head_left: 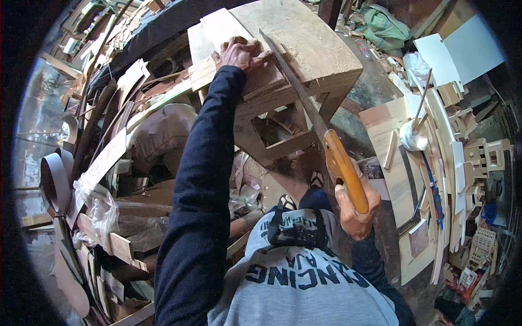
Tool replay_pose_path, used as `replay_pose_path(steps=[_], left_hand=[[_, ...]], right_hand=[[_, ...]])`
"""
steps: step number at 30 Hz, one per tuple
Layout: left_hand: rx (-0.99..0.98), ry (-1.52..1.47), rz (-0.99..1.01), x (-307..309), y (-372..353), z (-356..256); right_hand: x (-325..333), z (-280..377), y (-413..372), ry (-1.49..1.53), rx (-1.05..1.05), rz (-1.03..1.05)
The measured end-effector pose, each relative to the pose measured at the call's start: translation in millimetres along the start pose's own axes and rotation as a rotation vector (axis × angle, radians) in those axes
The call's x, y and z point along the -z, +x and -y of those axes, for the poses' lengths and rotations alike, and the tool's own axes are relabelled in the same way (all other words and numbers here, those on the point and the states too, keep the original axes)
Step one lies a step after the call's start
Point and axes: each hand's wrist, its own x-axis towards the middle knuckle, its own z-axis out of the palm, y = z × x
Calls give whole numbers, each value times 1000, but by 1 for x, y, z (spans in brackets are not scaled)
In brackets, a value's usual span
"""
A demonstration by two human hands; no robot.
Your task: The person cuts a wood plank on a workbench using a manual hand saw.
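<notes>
Left hand (241, 53) flat, pressing a wood strip (202, 73) on the bench (315, 49), upper centre. Right hand (354, 209) wrapped around handsaw (321, 127) handle, centre right; blade beside left hand.

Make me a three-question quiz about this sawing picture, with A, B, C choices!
1. Where is the left hand?
A. On top of the wooden stool
B. In a pocket
C. On the floor

2. What colour is the saw handle?
A. Blue
B. Orange-brown
C. Green

3. What is the right hand doing?
A. Hanging open and empty
B. Gripping the saw handle
C. Holding a cup

Answers: 1 A, it presses on wood lying on the stool's top; 2 B, the handle looks orange-brown; 3 B, its fingers wrap around the handle.
</notes>
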Motion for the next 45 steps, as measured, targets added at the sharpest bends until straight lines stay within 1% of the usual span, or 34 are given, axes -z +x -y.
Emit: replay_pose_path(steps=[1, 4, 5, 9, 12, 13, 16, 17, 20, 21, 24, 25, 28, 30, 32, 33, 35, 36, 37, 38, 39, 40, 42, 44, 45], left_hand=[[3, -26, 3, -2, 2, 3], [-8, -7, 3, -1, 1, 3], [15, 2, -7, 1, -2, -2], [38, -6, 9, -2, 2, 1], [31, 51, 49, -2, 1, 4], [23, 76, 55, -2, 4, 7], [7, 33, 58, 3, -1, 2], [9, 48, 49, 4, -1, 0], [27, 79, 20, -3, 0, 1], [33, 70, 34, 0, 0, -1], [47, 80, 67, 4, -4, -3], [43, 104, 65, 0, -2, -1], [24, 109, 72, 5, -1, -4], [45, 66, 55, 9, -4, -8], [24, 101, 50, -2, 2, 3], [15, 106, 34, -7, 6, 9], [6, 106, 3, -19, 10, 19], [9, 94, 25, -17, 6, 15], [9, 84, 41, -6, 1, 6], [10, 76, 57, 6, -5, -4], [82, 118, 108, 22, -15, -20], [79, 111, 109, 22, -14, -20], [81, 88, 114, 21, -13, -19], [74, 185, 147, 23, -12, -21], [77, 172, 139, 22, -11, -20]], right_hand=[[3, 1, -4, -39, -41, 16], [-13, -3, 21, -10, 102, -11], [-19, -5, 29, 2, 107, -31], [-13, -16, 14, 51, 100, -25], [-8, -21, 3, 30, 151, -33], [-7, -15, 5, 0, 81, -8], [-21, -12, 34, -9, 103, -5], [-22, -11, 38, -54, 56, 12], [-18, -20, 25, -4, 89, -3], [-15, -17, 16, -13, 148, -27], [-12, -15, 8, 40, 52, -20], [-14, -13, 17, 24, 87, -23], [-23, -11, 37, -17, 57, 19], [-21, -6, 30, -23, 62, -16], [-15, -15, 10, -24, 88, -48], [-13, -19, 2, 56, 40, -45], [-11, -26, 3, 15, 84, -47], [-11, -27, 5, -6, 103, -55], [-17, -13, 18, 43, 68, -37], [-19, -13, 28, 10, 52, -19], [-23, -15, 37, -21, 36, 1], [-25, -17, 41, -54, 21, 21], [-25, -24, 32, -15, 60, -20], [-14, -35, 10, 22, 92, -44], [-12, -35, 6, 15, 59, -29]])
